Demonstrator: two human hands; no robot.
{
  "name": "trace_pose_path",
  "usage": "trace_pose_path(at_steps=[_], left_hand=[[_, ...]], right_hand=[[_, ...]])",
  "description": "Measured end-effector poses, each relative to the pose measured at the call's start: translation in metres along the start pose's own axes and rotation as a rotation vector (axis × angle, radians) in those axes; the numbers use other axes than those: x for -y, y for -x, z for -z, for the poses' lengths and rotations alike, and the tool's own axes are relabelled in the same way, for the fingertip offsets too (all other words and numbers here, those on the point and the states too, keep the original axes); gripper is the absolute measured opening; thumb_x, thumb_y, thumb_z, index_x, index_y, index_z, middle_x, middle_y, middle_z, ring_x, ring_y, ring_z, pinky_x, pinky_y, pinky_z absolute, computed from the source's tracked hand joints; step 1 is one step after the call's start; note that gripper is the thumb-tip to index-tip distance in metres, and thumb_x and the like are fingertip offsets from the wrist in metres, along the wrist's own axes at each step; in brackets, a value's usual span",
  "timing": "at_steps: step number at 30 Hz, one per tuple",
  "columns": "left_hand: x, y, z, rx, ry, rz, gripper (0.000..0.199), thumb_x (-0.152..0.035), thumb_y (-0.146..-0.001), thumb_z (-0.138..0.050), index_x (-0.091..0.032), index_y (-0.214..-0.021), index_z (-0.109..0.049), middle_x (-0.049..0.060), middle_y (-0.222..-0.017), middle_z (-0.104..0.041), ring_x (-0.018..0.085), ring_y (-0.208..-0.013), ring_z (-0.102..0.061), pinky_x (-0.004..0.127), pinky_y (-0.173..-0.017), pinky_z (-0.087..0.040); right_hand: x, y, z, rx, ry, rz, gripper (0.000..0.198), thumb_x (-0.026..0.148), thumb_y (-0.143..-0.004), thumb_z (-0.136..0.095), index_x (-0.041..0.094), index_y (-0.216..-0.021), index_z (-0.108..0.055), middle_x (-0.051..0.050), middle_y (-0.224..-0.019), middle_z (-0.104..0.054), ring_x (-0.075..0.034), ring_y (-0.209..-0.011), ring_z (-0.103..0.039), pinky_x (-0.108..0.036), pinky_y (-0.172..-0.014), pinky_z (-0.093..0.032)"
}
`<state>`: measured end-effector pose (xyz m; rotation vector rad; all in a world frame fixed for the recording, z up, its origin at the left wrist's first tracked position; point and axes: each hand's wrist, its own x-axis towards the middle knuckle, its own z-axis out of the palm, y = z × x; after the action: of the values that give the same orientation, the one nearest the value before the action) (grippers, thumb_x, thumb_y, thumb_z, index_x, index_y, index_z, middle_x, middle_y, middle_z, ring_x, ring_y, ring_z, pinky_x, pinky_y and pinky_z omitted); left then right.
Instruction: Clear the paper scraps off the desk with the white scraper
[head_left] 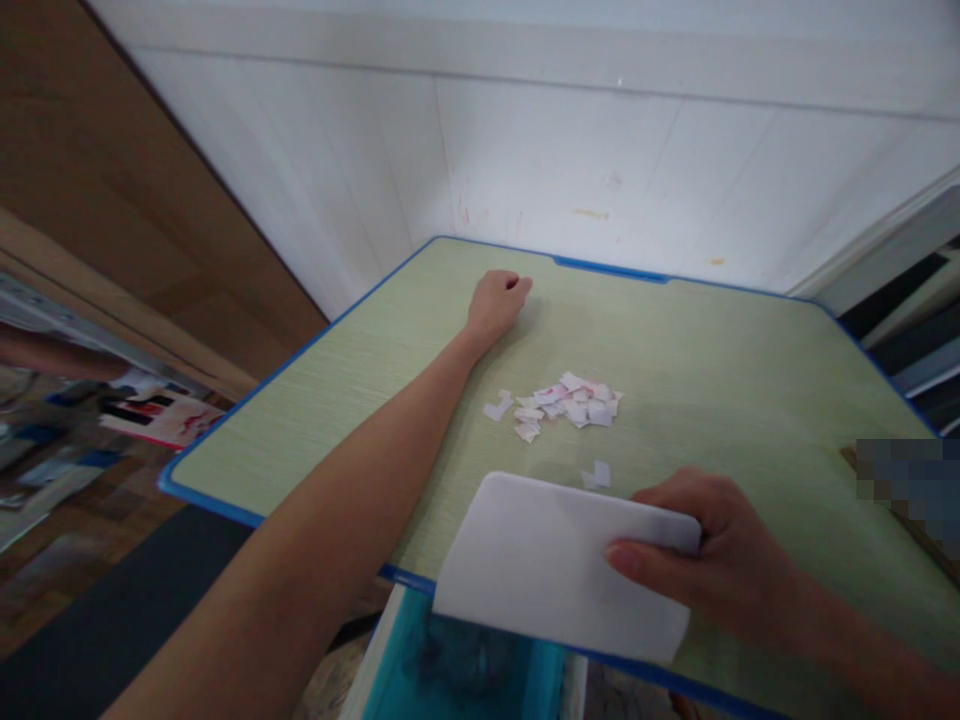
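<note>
Head view: white panel was held at the near edge, paper scraps lay mid-surface

A pale green surface [712,350] with a blue rim stood with its far edge toward a white wall [525,150]. Torn paper scraps [577,397] lay in a loose pile around the middle of the surface, well in from every edge; that position appeared to leave them within reach of both hands. A few stray bits [499,407] lay just beside the pile, on the side of the left edge. Two more scraps [602,473] lay apart from it, toward the near edge, just beyond the panel.

The right hand [679,535] pinched a flat white panel [551,570] by its right end, thumb on the face toward the wearer and fingers behind. Gripping one end left most of the panel bare. The panel was tilted, its broad face toward the wearer, and it crossed the line of the near edge; contact with the surface could not be confirmed. It kept its flat shape though gripped at one end, which suggested a stiff material.

The left hand [496,303] lay near the far edge, toward the far-left corner, its fingers curled inward. No object showed in it, though the palm was hidden. The forearm crossed the near edge and passed left of the pile, apparently leaving the scraps uncovered.

Below the near edge sat a teal container [390,680] with dark, indistinct contents.
</note>
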<state>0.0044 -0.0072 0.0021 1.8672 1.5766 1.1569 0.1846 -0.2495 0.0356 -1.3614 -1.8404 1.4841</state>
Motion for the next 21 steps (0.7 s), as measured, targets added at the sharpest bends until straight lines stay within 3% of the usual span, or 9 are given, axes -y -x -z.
trace_pose_path(at_steps=[4, 6, 10, 13, 15, 18, 21], left_hand=[[0.0, -0.001, 0.0, 0.005, -0.013, -0.006, 0.037, -0.029, -0.085, -0.049, -0.022, -0.05, -0.037, -0.002, -0.052, -0.032, 0.012, -0.061, -0.034, 0.032, -0.062, -0.023], [0.001, -0.002, -0.001, 0.004, -0.013, -0.006, 0.038, -0.03, -0.085, -0.049, -0.022, -0.05, -0.037, -0.003, -0.051, -0.031, 0.012, -0.06, -0.033, 0.032, -0.062, -0.022], [0.002, -0.003, -0.001, 0.0, -0.013, -0.011, 0.039, -0.03, -0.085, -0.049, -0.022, -0.049, -0.037, -0.003, -0.05, -0.03, 0.012, -0.059, -0.034, 0.031, -0.061, -0.023], [0.002, -0.002, -0.001, -0.003, -0.009, -0.02, 0.039, -0.03, -0.085, -0.049, -0.022, -0.048, -0.037, -0.003, -0.049, -0.03, 0.012, -0.059, -0.035, 0.031, -0.061, -0.023], [0.002, -0.002, 0.0, -0.001, -0.01, -0.016, 0.038, -0.03, -0.084, -0.049, -0.022, -0.049, -0.037, -0.003, -0.049, -0.031, 0.012, -0.059, -0.035, 0.031, -0.061, -0.023], [0.002, -0.002, 0.0, 0.008, -0.016, -0.01, 0.036, -0.03, -0.084, -0.047, -0.021, -0.05, -0.04, -0.002, -0.05, -0.035, 0.012, -0.06, -0.036, 0.03, -0.062, -0.025], [0.002, -0.001, 0.0, 0.009, -0.011, -0.017, 0.035, -0.031, -0.084, -0.047, -0.021, -0.051, -0.042, -0.002, -0.051, -0.037, 0.012, -0.06, -0.036, 0.03, -0.062, -0.026]], right_hand=[[-0.006, -0.002, 0.027, -0.199, -0.119, 0.063, 0.036, 0.044, -0.07, -0.083, 0.018, -0.055, -0.063, 0.003, -0.051, -0.049, -0.009, -0.046, -0.041, -0.023, -0.041, -0.029], [-0.014, -0.002, 0.051, -0.419, -0.176, 0.033, 0.032, 0.048, -0.068, -0.086, 0.018, -0.066, -0.075, 0.001, -0.055, -0.059, -0.011, -0.05, -0.048, -0.023, -0.043, -0.033], [-0.034, 0.005, 0.1, -0.665, -0.164, 0.009, 0.041, 0.055, -0.058, -0.091, 0.016, -0.065, -0.078, -0.003, -0.054, -0.065, -0.013, -0.048, -0.053, -0.025, -0.043, -0.039], [-0.04, 0.01, 0.118, -0.7, -0.125, -0.025, 0.043, 0.055, -0.057, -0.091, 0.016, -0.069, -0.08, -0.007, -0.06, -0.072, -0.017, -0.051, -0.059, -0.027, -0.045, -0.045], [-0.038, 0.012, 0.119, -0.633, -0.067, -0.011, 0.043, 0.057, -0.06, -0.089, 0.016, -0.068, -0.079, -0.007, -0.061, -0.072, -0.017, -0.053, -0.06, -0.027, -0.047, -0.045], [-0.032, 0.013, 0.113, -0.493, 0.006, -0.027, 0.043, 0.057, -0.059, -0.089, 0.017, -0.059, -0.073, -0.003, -0.052, -0.063, -0.014, -0.047, -0.054, -0.025, -0.042, -0.039], [-0.03, 0.013, 0.109, -0.521, -0.036, -0.021, 0.046, 0.059, -0.06, -0.088, 0.017, -0.054, -0.068, -0.001, -0.047, -0.056, -0.012, -0.043, -0.049, -0.024, -0.039, -0.033]])
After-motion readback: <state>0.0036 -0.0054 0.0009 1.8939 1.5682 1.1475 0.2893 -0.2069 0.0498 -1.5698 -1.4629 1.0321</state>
